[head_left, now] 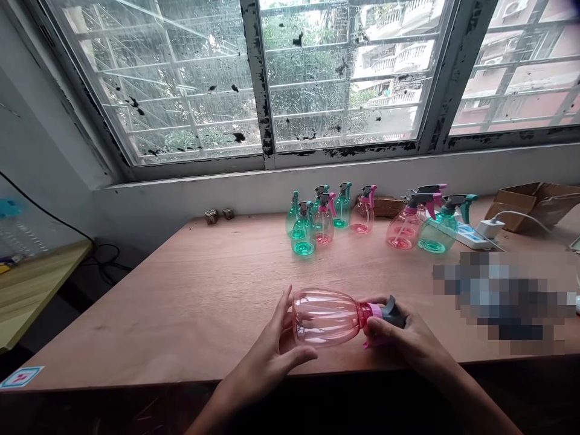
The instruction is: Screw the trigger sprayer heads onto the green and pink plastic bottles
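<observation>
A clear pink spray bottle (324, 317) lies sideways in the air just above the near part of the wooden table, its base to the left. My left hand (276, 347) cups the base, with the fingers partly hidden behind the clear plastic and the thumb along the lower front. At the other end, my right hand (401, 332) is closed around the neck and the dark grey spray head (393, 313). A bit of the pink trigger (374, 344) shows below the right thumb.
Several green spray bottles (302, 232) and pink spray bottles (403, 226) stand toward the back of the table (181, 302). Behind them on the right are a white power strip (473, 235) with a plugged-in adapter and an open cardboard box (521, 208). A blurred patch covers the right side.
</observation>
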Motion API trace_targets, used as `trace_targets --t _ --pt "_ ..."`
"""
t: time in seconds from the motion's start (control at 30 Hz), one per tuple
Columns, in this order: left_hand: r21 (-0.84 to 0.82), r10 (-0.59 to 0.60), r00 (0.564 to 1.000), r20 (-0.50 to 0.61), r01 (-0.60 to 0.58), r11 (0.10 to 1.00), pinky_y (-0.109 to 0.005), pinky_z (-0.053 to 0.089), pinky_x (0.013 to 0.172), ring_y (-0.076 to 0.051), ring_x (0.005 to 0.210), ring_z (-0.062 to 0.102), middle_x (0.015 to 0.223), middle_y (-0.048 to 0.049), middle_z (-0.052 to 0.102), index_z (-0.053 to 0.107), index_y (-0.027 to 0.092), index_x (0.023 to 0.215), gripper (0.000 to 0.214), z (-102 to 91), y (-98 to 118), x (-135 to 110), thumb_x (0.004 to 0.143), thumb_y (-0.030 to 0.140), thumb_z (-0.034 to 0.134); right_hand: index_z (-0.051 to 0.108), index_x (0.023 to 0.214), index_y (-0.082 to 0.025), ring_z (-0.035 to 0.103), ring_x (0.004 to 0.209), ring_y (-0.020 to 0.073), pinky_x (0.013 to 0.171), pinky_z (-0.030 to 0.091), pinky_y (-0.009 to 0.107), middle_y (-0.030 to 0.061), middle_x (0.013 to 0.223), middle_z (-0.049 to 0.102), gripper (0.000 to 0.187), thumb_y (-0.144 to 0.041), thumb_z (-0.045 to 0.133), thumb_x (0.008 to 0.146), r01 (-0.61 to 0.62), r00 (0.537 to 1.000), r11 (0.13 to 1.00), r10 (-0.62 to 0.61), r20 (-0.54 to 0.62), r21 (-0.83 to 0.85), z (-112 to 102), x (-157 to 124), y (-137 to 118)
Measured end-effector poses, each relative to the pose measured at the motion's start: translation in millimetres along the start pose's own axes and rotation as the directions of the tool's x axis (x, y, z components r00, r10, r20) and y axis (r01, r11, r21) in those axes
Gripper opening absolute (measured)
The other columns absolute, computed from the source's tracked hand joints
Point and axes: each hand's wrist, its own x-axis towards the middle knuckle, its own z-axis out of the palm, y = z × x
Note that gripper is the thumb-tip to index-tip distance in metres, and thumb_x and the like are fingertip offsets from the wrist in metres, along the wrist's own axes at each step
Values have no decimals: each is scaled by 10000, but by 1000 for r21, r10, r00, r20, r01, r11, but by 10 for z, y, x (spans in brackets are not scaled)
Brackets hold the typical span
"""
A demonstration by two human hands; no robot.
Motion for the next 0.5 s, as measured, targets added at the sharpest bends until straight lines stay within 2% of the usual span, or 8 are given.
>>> trace_targets --t 0.1,0.2,0.3,0.4,0.5 --pt "-71 8 1000 -2 -8 997 -458 301 1200 -289 1407 397 1548 -90 389 134 302 1564 917 3 16 22 876 288 740 674 1023 -164 698 608 180 636 581 295 17 732 734 384 -391 838 761 4 1000 1000 -4 -10 -29 -3 0 3" --pt "-45 31 999 -9 -32 999 -458 320 1190 -290 1392 422 1526 -93 418 194 307 1553 858 -8 4 30 884 291 731 663 1049 -159 698 626 194 644 574 305 26 738 740 431 -404 844 745 13 999 998 -15 -28 -57 -1 14 14" --pt "56 58 998 -29 -56 997 -470 320 1188 -285 1391 426 1575 -63 339 162 394 1543 887 -21 -37 11 881 234 730 653 1059 -150 692 624 203 641 565 316 34 717 740 445 -411 838 749 11 999 998 -13 -42 -67 7 28 22" --pt "138 96 995 -37 -90 986 -486 249 1216 -282 1428 374 1632 -14 219 112 470 1530 886 -17 -63 -12 908 209 686 654 1036 -154 684 593 206 620 568 329 31 699 734 463 -431 851 721 -16 998 1000 14 -59 -20 19 35 26" --pt "107 71 997 -29 -68 992 -500 229 1220 -304 1442 348 1654 -20 152 52 450 1539 1000 -3 -60 -15 859 211 746 671 1013 -160 689 582 215 604 571 336 25 687 727 466 -445 861 698 -34 998 999 32 -58 -19 26 34 24"
